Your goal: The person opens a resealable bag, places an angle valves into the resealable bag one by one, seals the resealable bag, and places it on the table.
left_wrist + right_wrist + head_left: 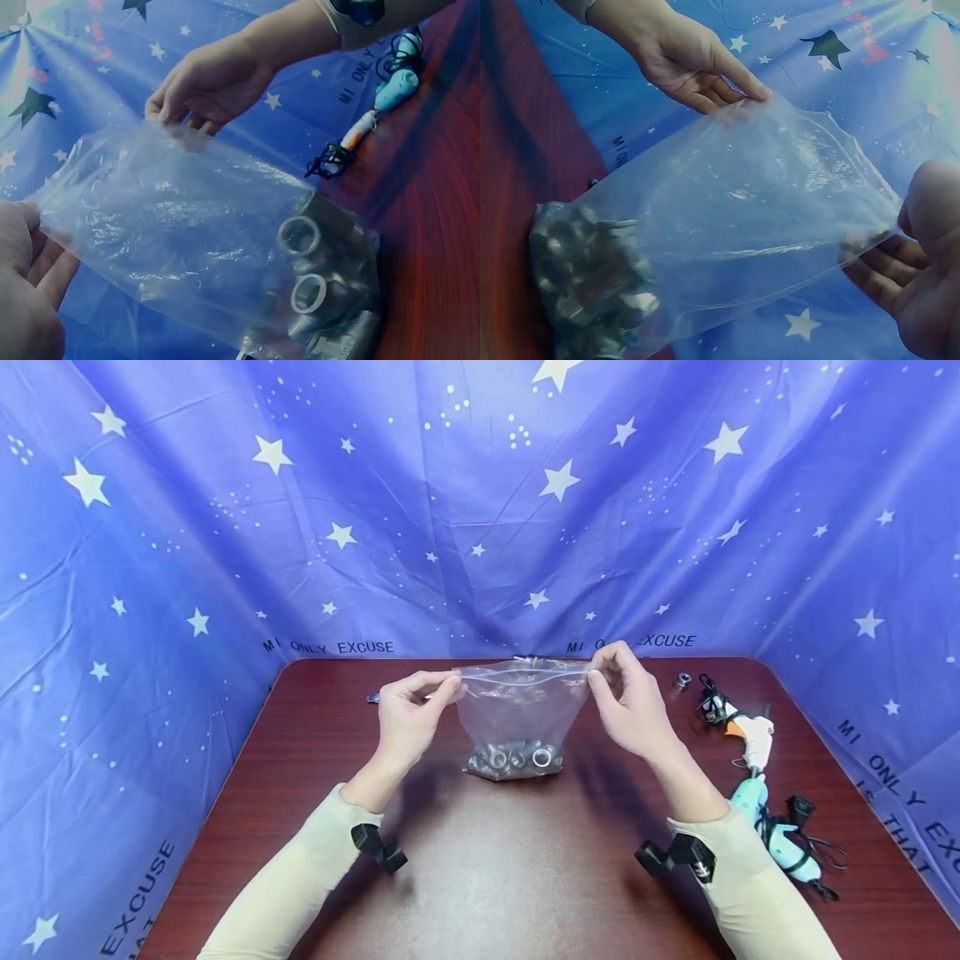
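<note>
A clear zip bag (521, 706) stands upright at the middle of the dark red table (480, 860), its bottom resting on the wood. Several metal ring-shaped parts (516, 758) lie heaped in its bottom. My left hand (411, 710) pinches the bag's top left corner. My right hand (626, 697) pinches the top right corner, so the top edge is stretched between them. The left wrist view shows the bag (195, 232), the metal parts (311, 277) and the right hand (214, 79). The right wrist view shows the bag (735, 225), the parts (589, 285) and the left hand (694, 64).
Glue guns with black cords (757, 777) lie along the table's right side. A small metal part (682, 681) sits at the back right. Blue star-printed cloth (480, 502) walls the table on three sides.
</note>
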`<act>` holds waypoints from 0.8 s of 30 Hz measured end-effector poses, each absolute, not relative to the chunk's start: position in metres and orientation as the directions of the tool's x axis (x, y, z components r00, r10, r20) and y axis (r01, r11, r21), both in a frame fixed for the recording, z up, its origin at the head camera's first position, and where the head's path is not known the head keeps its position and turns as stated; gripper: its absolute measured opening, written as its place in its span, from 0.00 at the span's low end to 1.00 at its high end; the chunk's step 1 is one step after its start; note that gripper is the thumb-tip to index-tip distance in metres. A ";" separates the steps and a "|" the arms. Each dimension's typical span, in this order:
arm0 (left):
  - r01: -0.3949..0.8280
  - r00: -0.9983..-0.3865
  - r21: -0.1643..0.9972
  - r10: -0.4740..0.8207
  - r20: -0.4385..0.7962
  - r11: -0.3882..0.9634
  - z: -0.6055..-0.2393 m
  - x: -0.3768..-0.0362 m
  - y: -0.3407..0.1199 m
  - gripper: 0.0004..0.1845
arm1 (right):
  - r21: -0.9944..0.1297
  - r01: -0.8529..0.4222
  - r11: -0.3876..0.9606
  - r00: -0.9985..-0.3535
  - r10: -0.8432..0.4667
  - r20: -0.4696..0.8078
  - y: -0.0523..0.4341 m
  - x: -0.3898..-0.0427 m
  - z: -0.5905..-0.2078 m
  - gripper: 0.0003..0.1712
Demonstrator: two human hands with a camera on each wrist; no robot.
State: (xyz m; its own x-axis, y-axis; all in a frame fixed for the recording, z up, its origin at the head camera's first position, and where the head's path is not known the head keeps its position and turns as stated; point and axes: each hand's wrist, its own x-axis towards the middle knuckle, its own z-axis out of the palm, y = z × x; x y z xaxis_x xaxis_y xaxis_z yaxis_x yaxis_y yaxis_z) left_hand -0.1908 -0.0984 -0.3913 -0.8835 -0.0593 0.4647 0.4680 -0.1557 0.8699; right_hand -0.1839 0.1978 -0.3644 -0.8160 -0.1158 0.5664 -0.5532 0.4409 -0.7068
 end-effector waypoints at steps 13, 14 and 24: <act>0.498 -0.866 0.862 0.003 0.501 -0.098 -0.388 -0.189 -0.092 0.05 | -0.257 -0.774 0.579 -0.597 -0.531 0.602 0.134 -0.185 -0.318 0.18; 0.502 -0.863 0.859 0.004 0.505 -0.102 -0.388 -0.188 -0.092 0.05 | -0.244 -0.772 0.586 -0.602 -0.554 0.575 0.128 -0.187 -0.316 0.17; 0.520 -0.849 0.845 0.035 0.527 -0.122 -0.391 -0.186 -0.090 0.05 | -0.335 -0.728 0.599 -0.682 -0.580 0.444 0.106 -0.195 -0.313 0.03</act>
State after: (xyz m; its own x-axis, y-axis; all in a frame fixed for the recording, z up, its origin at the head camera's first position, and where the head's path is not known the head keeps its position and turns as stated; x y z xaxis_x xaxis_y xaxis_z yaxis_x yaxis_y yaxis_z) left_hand -0.1863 -0.0903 -0.3908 -0.8489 0.0345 0.5275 0.5203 -0.1219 0.8453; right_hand -0.1952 0.1060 -0.3129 -0.6824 -0.5804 0.4444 -0.7275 0.5987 -0.3351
